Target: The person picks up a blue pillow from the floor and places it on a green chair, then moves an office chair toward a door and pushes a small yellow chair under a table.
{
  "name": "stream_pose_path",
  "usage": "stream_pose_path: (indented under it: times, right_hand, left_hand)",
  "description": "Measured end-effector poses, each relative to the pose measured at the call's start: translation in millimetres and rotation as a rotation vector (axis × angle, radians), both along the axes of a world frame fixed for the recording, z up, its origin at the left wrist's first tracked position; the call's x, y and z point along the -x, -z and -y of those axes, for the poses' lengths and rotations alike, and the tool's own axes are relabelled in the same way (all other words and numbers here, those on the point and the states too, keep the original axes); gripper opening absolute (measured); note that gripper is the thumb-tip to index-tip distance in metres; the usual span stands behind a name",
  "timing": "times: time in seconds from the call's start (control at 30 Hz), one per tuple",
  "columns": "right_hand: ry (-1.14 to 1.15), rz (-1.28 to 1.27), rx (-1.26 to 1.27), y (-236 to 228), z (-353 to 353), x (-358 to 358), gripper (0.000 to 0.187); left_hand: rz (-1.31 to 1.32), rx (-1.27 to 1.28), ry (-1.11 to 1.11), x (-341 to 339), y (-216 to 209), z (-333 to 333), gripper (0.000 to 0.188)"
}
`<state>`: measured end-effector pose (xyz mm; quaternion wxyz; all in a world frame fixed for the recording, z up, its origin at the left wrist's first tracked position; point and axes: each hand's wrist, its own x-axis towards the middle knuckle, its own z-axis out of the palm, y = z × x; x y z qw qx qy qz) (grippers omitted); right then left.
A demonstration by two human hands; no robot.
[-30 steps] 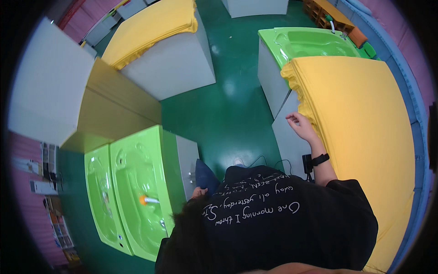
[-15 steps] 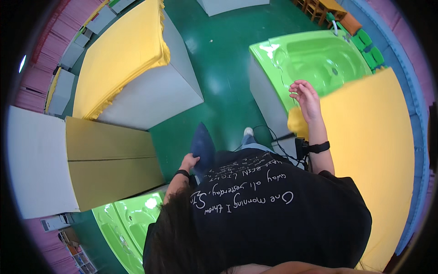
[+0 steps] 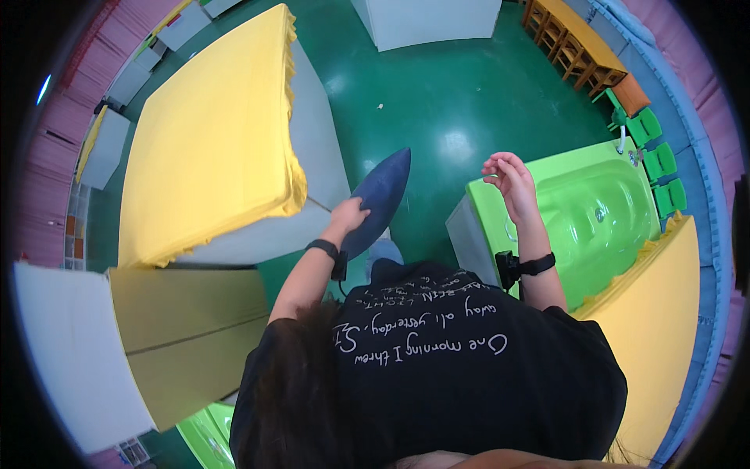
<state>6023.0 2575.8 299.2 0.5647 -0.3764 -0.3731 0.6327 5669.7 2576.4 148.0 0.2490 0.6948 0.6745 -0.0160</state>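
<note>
My left hand (image 3: 349, 213) grips a dark blue cushion-like thing (image 3: 381, 195) with a pointed end by its near side. The thing is held tilted in front of my body, its tip pointing away to the right. My right hand (image 3: 512, 178) is raised, with loosely bent fingers and nothing in it. It appears over the near left corner of a light green basin (image 3: 566, 181); whether it touches the rim cannot be told. Both wrists carry black bands with small devices.
A white block with a yellow ruffled cover (image 3: 207, 141) stands to the left, above a brown and white box (image 3: 191, 328). At right are another yellow cover (image 3: 656, 328), green chairs (image 3: 660, 160) and a wooden table (image 3: 582, 35). A white block (image 3: 430, 19) stands far ahead.
My left hand has lifted the blue cushion-like thing forward and to the right. My view has shifted forward past the basin. My right hand stays raised.
</note>
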Motion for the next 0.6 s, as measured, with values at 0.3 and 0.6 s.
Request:
stream_pose_path:
  times: [0.3, 0.6]
  right_hand:
    - [0.259, 0.002, 0.019, -10, -176, 12, 0.013]
    - [0.517, 0.073, 0.200, 15, -281, -49, 0.014]
  left_hand:
    - [0.373, 0.209, -0.095, -23, 7, -275, 0.040]
    - [0.391, -0.100, 0.421, -164, -53, -439, 0.029]
